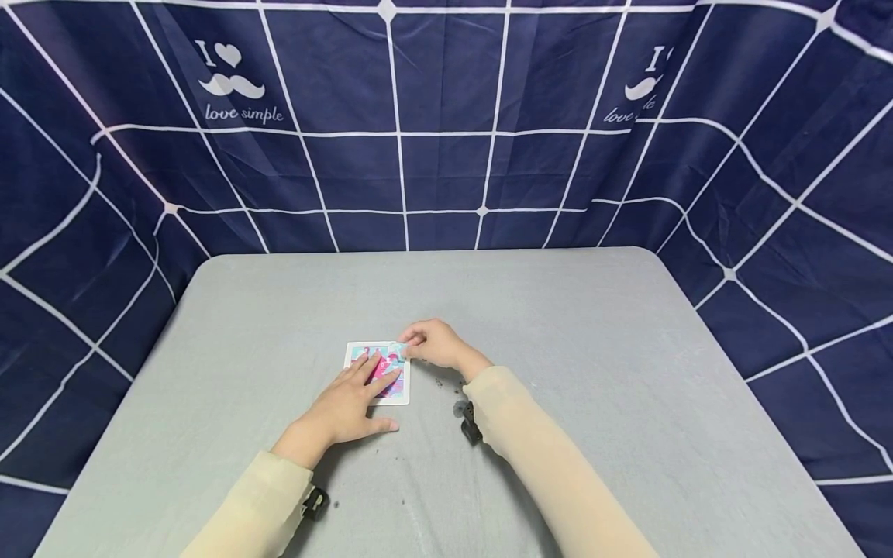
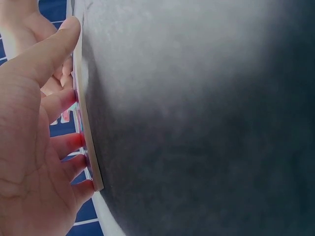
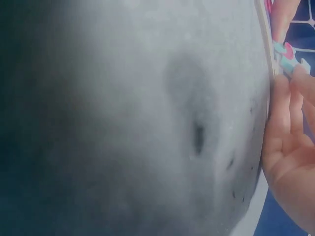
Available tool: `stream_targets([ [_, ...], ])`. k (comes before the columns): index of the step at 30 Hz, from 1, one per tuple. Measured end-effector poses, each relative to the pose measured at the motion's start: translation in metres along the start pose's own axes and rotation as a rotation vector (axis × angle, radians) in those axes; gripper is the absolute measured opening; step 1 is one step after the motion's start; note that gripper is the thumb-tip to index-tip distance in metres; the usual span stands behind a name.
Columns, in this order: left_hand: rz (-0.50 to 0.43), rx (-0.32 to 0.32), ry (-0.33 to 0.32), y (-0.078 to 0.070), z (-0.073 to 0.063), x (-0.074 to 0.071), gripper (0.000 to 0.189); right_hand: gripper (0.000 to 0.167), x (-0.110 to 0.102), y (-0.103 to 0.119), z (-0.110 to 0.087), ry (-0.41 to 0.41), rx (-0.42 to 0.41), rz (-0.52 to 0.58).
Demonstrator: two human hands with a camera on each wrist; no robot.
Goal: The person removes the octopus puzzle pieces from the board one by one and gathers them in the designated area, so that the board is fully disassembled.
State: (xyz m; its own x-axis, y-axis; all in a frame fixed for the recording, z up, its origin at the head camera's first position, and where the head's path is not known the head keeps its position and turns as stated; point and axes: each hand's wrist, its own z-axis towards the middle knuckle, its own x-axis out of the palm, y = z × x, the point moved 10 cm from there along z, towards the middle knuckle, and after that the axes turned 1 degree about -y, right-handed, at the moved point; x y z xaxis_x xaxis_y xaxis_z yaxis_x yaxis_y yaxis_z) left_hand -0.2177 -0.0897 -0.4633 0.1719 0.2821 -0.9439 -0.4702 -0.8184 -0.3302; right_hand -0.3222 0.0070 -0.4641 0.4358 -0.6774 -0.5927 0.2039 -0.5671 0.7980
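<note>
A small square jigsaw puzzle (image 1: 387, 390), pink, blue and purple with a white border, lies flat on the grey table (image 1: 544, 325). My left hand (image 1: 343, 409) rests on it from the lower left, its fingers spread straight across the picture and the thumb off the near edge. At the puzzle's upper right corner my right hand (image 1: 441, 346) pinches a teal and pink puzzle piece (image 3: 289, 55) between thumb and fingers. That piece is tilted up from the board in the right wrist view. The left fingers cover part of the picture.
Small dark specks (image 1: 439, 381) lie on the table right of the puzzle. Black wrist devices (image 1: 470, 428) sit under both sleeves. A dark blue curtain (image 1: 446, 170) with white grid lines stands round the back and sides of the table.
</note>
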Motion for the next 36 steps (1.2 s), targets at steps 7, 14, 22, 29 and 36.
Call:
stream_targets([
  [7,-0.006,-0.001,-0.007,0.001,0.000,0.000,0.082,0.018,-0.005,-0.007,-0.003,0.012,0.051,0.116],
  [14,-0.008,0.001,-0.014,0.001,-0.001,0.000,0.082,0.023,-0.015,-0.015,-0.007,-0.001,0.053,0.155],
  [22,-0.010,0.002,-0.019,0.000,-0.001,0.000,0.082,0.023,-0.028,-0.026,-0.012,-0.011,0.079,0.190],
  [29,-0.005,0.005,-0.033,0.001,-0.001,0.000,0.083,0.023,-0.041,-0.036,-0.019,-0.016,0.113,0.213],
  [36,-0.010,0.005,-0.033,0.000,-0.002,0.001,0.082,0.022,-0.052,-0.051,-0.026,0.002,0.159,0.245],
])
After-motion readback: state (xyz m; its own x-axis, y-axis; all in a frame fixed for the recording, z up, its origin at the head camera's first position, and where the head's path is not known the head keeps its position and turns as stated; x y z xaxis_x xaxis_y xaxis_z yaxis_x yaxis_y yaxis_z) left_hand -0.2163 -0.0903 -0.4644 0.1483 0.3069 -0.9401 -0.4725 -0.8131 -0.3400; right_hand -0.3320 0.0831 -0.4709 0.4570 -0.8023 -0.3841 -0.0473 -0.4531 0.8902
